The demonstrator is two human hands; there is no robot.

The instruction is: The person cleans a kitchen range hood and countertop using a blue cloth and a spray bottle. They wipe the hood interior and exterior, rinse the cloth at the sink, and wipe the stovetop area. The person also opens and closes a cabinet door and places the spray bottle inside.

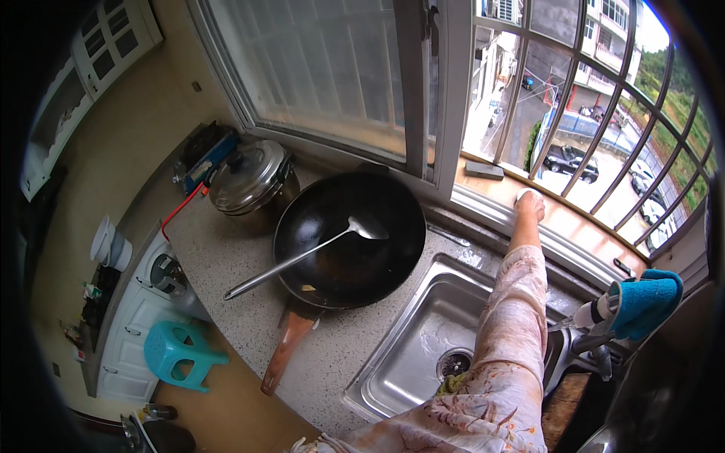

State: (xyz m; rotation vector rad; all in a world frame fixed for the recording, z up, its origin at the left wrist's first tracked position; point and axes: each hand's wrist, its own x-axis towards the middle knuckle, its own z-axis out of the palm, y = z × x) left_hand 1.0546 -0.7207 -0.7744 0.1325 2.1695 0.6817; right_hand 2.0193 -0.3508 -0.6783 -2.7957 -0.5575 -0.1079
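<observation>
My right hand (531, 208) reaches over the sink to the window ledge (583, 229), its fingers closed around a small white object (527, 193). Most of that object is hidden by the hand, so its kind is unclear. My left hand is out of view. Below the outstretched sleeve lies a stainless steel sink (413, 340), wet inside, with a yellow-green cloth (451, 385) near its drain. Left of the sink, a black wok (351, 277) with a wooden handle (288, 346) stands on the speckled counter (232, 266). A metal wok spatula (300, 261) rests across it.
A lidded steel pot (249, 181) stands behind the wok, near a gas stove (207, 161) with a red hose (184, 206). Blue cloth (645, 306) hangs by the faucet (589, 342). Window bars (561, 122) close off the ledge. A turquoise stool (178, 351) is on the floor.
</observation>
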